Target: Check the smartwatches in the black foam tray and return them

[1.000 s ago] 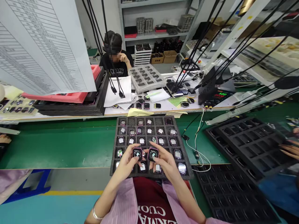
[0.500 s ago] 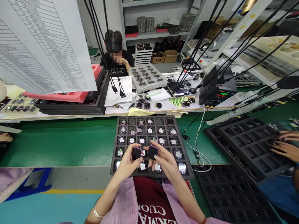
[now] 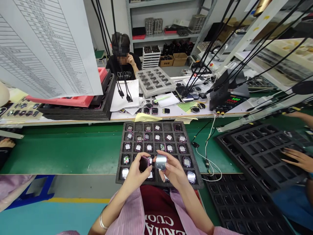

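My left hand (image 3: pixel 137 170) is closed on a dark square watch face (image 3: pixel 144 164) with a purplish rim. Beside it, my right hand (image 3: pixel 174 169) pinches another watch face (image 3: pixel 161 162), whose surface reflects bright light. The two pieces are held close together, just above a black foam tray (image 3: pixel 192 156). Square watch faces sit in many of the tray's compartments, several with white labels on them, such as one labelled watch face (image 3: pixel 149 147). My fingers and wrists hide part of the tray's lower rows.
Black trays (image 3: pixel 256 143) lie at the right, with another person's hand (image 3: pixel 297 159) over them. White cables (image 3: pixel 212 143) run beside my tray. A power supply (image 3: pixel 230 98) and papers (image 3: pixel 124 96) stand on the raised shelf, and a person (image 3: pixel 123 62) sits behind it.
The watch face in my right hand has tilted, and its dark surface now shines. At the right, one of the other person's hands has moved away from the trays. The person behind has shifted an arm.
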The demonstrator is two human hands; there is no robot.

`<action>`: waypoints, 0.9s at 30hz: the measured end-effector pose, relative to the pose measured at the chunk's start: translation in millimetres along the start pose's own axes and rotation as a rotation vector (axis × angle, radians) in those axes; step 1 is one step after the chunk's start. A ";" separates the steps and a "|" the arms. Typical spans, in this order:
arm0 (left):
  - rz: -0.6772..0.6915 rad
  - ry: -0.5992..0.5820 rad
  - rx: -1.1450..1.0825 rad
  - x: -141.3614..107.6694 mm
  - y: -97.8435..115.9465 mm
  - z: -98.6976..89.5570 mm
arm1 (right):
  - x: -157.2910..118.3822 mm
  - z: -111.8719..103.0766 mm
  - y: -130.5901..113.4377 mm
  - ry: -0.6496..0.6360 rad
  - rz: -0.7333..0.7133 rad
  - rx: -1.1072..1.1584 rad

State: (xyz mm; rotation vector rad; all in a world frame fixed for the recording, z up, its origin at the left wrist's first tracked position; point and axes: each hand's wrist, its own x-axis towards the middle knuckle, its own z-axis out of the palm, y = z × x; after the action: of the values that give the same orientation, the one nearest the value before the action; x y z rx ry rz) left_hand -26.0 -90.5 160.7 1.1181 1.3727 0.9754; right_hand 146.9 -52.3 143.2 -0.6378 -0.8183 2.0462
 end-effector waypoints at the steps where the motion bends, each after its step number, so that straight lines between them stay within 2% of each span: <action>1: -0.009 -0.003 -0.006 -0.6 0.1 0.4 | 0.1 -0.4 -0.4 -0.001 0.004 0.006; 13: 0.064 0.010 0.100 -1.2 8.1 2.2 | 0.2 -2.3 3.3 -0.007 -0.016 0.041; 27: 0.072 0.033 0.079 -2.9 5.4 -0.2 | -2.9 -0.6 3.6 0.025 -0.017 0.052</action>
State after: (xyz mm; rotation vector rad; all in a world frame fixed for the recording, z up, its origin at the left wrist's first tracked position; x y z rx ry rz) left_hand -25.7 -92.1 166.7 1.2225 1.4161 1.0024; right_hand 147.1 -56.1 140.6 -0.6241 -0.7520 2.0336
